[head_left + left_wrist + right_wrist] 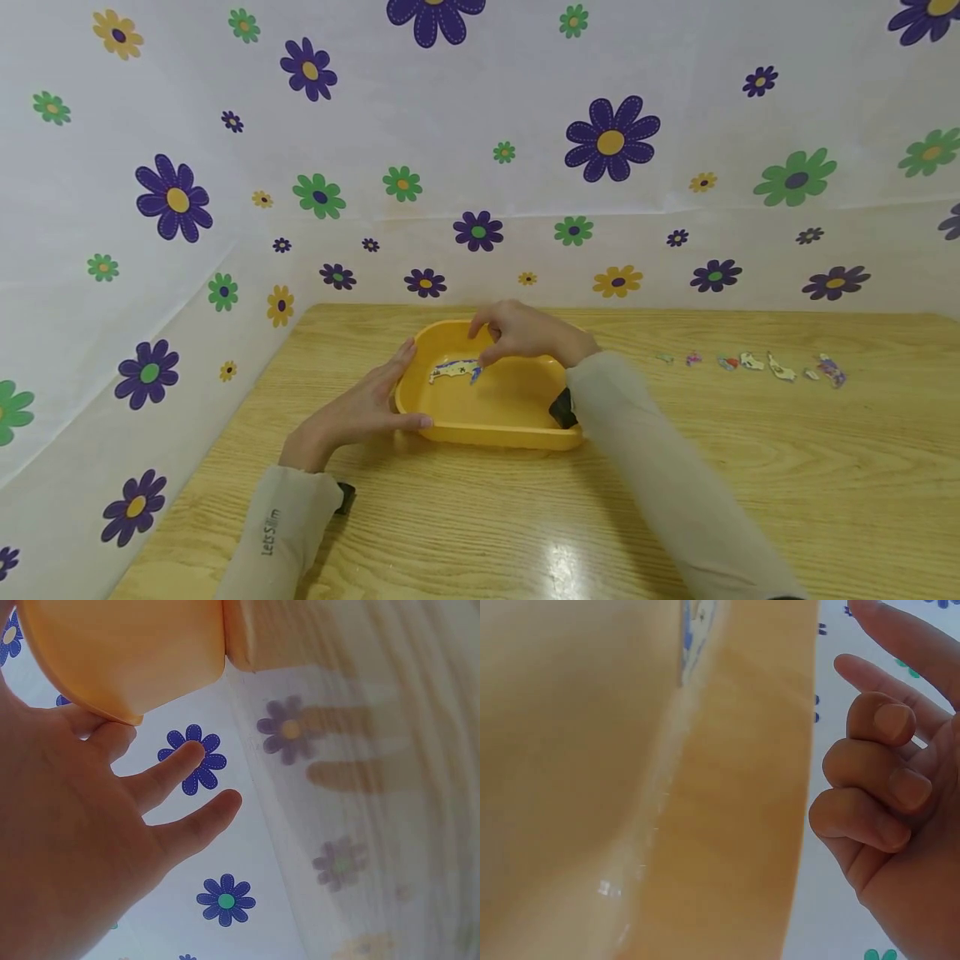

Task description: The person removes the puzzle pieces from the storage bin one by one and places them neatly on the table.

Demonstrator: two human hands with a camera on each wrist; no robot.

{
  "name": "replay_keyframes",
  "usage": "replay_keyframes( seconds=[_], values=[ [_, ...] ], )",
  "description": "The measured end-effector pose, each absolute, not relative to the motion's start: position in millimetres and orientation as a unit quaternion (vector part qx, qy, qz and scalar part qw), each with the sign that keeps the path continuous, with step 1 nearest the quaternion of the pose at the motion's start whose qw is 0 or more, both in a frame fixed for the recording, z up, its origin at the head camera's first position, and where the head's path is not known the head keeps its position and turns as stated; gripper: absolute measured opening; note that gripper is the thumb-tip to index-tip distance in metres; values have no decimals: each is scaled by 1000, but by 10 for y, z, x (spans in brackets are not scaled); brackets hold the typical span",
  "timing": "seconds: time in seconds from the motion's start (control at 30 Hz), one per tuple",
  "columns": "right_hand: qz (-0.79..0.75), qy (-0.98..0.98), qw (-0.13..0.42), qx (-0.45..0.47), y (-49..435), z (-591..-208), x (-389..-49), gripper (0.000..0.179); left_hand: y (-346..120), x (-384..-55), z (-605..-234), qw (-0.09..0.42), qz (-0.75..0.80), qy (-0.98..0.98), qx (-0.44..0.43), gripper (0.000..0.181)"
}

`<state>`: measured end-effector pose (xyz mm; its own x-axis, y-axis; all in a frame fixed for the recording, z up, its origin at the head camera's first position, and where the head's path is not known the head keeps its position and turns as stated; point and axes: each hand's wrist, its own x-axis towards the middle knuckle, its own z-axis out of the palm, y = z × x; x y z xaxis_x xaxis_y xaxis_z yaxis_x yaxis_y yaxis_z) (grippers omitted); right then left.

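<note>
A yellow plastic tub [487,435] stands on the wooden table. My left hand [360,408] holds its left end, the thumb over the front rim and the fingers along the outside. In the left wrist view the fingertips meet the tub's rim [90,709], while two other fingers spread apart below. A flat, irregular pale cutout with blue edging [453,371] lies inside the tub. Above the tub's back part is my right hand [525,329], thumb and forefinger apart close to the cutout's right end. Its other fingers [870,772] curl in the right wrist view, with nothing held.
Several small coloured cutouts [750,361] lie in a row on the table, right of the tub. A white covering with flower prints [480,167] rises behind and to the left of the table [465,517]. Dark wrist devices [564,408] sit beneath the sleeves.
</note>
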<state>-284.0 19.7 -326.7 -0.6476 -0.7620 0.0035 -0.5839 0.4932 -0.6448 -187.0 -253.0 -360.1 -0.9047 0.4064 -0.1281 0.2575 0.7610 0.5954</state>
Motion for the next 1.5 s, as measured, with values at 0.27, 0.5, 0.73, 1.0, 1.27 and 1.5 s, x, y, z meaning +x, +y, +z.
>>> replay_keyframes(
  seconds=[0.27, 0.5, 0.73, 1.0, 1.27, 1.5],
  values=[
    [-233, 884, 146, -378, 71, -3395, -2887, 42, -2537, -1865, -3608, 127, 296, 930, 177, 117],
    [-160, 905, 185, -347, -67, -3440, -2869, 53, -2547, -1860, -3613, 125, 297, 930, 178, 117],
    [-145, 910, 201, -333, -97, -3508, -2867, 60, -2530, -1872, -3603, 124, 294, 930, 180, 117],
    [-154, 908, 195, -338, -127, -3635, -2924, 55, -2536, -1872, -3615, 122, 295, 930, 181, 116],
    [-145, 912, 168, -344, -131, -3651, -2892, 50, -2521, -1877, -3622, 119, 296, 928, 190, 117],
    [-128, 923, 158, -326, -137, -3622, -2861, 40, -2532, -1883, -3631, 116, 298, 929, 188, 117]
  ],
)
